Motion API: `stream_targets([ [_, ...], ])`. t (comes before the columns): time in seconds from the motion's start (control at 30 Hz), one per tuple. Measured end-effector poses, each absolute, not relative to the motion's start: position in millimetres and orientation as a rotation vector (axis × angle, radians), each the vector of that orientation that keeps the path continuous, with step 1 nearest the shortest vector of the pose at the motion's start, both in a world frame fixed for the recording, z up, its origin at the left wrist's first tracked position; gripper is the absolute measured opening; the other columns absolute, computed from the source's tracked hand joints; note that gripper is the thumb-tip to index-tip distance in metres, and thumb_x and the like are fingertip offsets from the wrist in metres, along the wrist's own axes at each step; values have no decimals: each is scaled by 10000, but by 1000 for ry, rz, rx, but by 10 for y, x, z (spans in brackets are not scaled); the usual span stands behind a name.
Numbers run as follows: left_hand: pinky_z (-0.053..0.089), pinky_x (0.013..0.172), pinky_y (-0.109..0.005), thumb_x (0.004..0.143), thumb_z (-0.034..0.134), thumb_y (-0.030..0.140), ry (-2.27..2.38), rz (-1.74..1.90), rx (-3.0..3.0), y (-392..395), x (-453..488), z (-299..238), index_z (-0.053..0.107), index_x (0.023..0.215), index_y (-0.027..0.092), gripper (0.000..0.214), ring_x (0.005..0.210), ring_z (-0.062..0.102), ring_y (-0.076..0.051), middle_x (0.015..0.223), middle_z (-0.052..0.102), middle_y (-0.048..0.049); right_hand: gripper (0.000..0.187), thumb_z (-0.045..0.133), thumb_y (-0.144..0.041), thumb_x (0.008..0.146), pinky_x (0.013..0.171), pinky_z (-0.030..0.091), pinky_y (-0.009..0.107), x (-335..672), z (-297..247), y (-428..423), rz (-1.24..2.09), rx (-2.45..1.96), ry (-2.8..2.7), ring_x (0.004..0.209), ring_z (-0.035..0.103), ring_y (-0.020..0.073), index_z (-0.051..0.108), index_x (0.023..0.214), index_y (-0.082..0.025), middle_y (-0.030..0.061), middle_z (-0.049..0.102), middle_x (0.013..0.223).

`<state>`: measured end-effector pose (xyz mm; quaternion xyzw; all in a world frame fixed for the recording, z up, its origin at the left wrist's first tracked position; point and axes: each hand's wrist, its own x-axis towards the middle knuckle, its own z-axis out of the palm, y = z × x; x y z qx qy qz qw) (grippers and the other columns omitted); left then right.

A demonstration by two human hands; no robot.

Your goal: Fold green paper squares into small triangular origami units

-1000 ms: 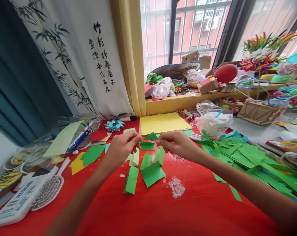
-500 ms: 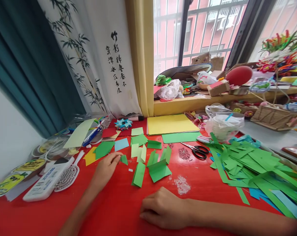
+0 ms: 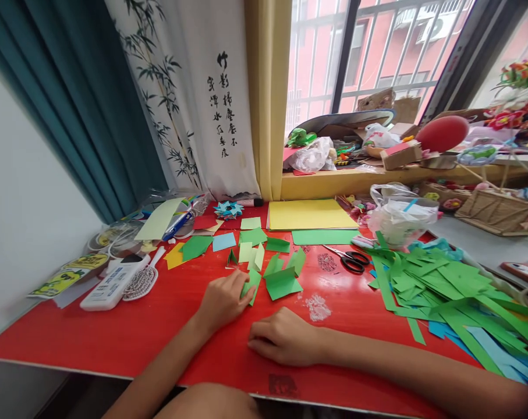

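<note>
One careless drag of our half-curled left hand point(image 3: 226, 299), its grip unclear, could crush the folded green paper point(image 3: 255, 283) it touches on the surface point(image 3: 110, 337), while our right hand point(image 3: 287, 337) rests loosely fisted, nothing visible inside.

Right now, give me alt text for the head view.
A person's left hand touches a folded green paper on a red table; their right hand rests, fingers curled, nearby. Black-handled scissors and piled green strips lie to the right.
</note>
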<state>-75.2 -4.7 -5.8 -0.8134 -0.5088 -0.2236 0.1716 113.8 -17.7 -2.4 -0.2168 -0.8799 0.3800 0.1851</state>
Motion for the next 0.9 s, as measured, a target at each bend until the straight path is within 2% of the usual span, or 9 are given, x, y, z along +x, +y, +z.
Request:
stream_targets([
  [0.07,400,530,-228,855,429,260,-1400,-605,-2370,-41,-676,-128,530,819,190,128,594,573,-140,737,595,-14,189,464,-277,838,504,342,211,1135,-63,-130,1178,-682,-2324,505,450,96,517,697,-163,-15,518,581],
  [0.13,414,526,-236,872,376,211,-1384,-628,-2382,-33,-672,-144,514,861,176,143,607,577,-147,764,594,-33,300,286,-327,918,459,360,202,1125,-107,-72,1255,-794,-2125,465,449,92,471,749,-163,-17,491,571],
  [0.2,451,578,-267,885,329,181,-1348,-674,-2384,-46,-707,-119,496,911,157,171,679,592,-170,801,598,-68,317,223,-372,932,446,390,207,1112,-137,-32,1312,-857,-1968,454,474,93,443,831,-167,-16,511,609],
  [0.33,493,741,-337,877,364,178,-1055,-672,-2551,-159,-721,-47,518,909,178,157,799,612,-188,832,626,-88,314,345,-470,887,533,477,251,1107,-103,-50,1400,-880,-1803,627,594,138,427,996,-187,22,584,824],
  [0.43,504,801,-287,855,431,182,-781,-628,-2732,-236,-650,-28,531,931,236,137,810,628,-143,827,651,-30,306,477,-482,832,771,460,295,1125,-41,-87,1404,-871,-1742,889,568,178,474,954,-201,34,583,948],
  [0.5,499,833,-283,854,438,184,-716,-659,-2780,-236,-611,-35,525,963,247,153,866,624,-140,865,655,-24,283,477,-478,835,824,431,307,1130,-28,-82,1439,-861,-1709,926,545,182,493,888,-201,30,586,943],
  [0.63,493,821,-356,859,451,239,-912,-888,-2698,-128,-615,-81,485,1017,200,166,963,582,-206,972,611,-92,330,364,-488,878,652,481,321,1100,-90,-14,1595,-849,-1638,663,587,170,488,851,-184,17,597,710],
  [0.73,463,836,-403,853,471,251,-1191,-1130,-2548,-48,-638,-106,409,1083,183,248,1014,529,-233,1042,538,-129,322,398,-475,868,531,485,305,1071,-148,24,1736,-799,-1607,493,573,163,502,862,-171,-7,572,545],
  [0.9,481,749,-305,839,495,280,-1567,-1368,-2449,-55,-570,-66,402,1042,193,240,824,552,-160,892,522,-51,301,465,-450,848,522,498,296,1076,-156,28,1832,-737,-1522,485,589,160,555,848,-163,8,605,575],
])
